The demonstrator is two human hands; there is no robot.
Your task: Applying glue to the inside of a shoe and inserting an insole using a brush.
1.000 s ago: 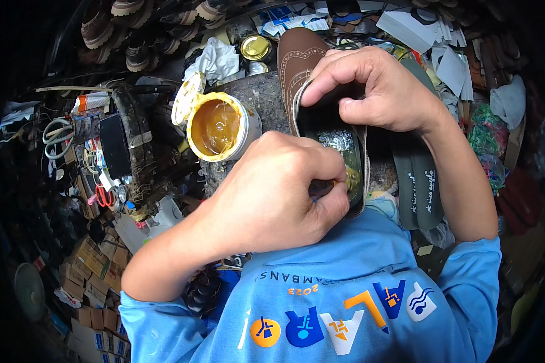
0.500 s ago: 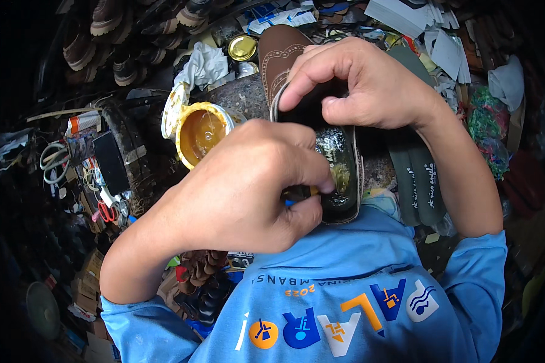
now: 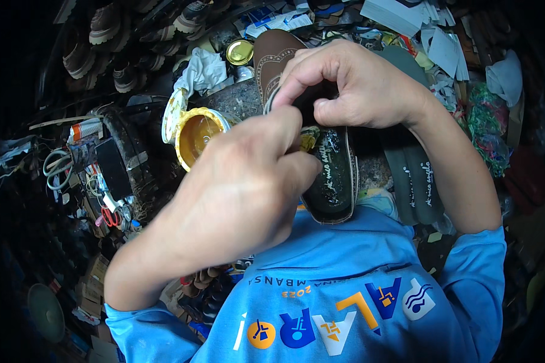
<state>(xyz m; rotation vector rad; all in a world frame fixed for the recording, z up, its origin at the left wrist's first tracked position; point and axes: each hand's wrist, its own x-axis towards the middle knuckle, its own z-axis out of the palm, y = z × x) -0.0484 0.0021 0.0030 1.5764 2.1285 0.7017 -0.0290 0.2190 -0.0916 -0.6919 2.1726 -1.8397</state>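
A brown shoe (image 3: 277, 51) with punched decoration lies on its sole, toe away from me. My right hand (image 3: 357, 85) curls over its opening, thumb and forefinger closed on the collar edge. Inside the heel part, the dark green lining (image 3: 333, 172) shines with a wet coat. My left hand (image 3: 242, 175), slightly blurred, is closed on a small brush (image 3: 309, 140); only its yellowish, glue-smeared tip shows inside the shoe, the handle hidden by my fingers. Just left stands an open tub of amber glue (image 3: 198, 136), with its lid tipped back.
Two dark green insoles (image 3: 409, 175) lie right of the shoe. A white crumpled cloth (image 3: 204, 69) and a gold round tin (image 3: 240, 52) are behind the tub. Several shoes (image 3: 106, 24) fill the far left; red-handled scissors (image 3: 110, 216) and a phone (image 3: 112, 163) lie left.
My left hand has moved the brush from the heel end toward the middle of the shoe, away from me. The right hand keeps its grip, with the shoe shifted slightly left.
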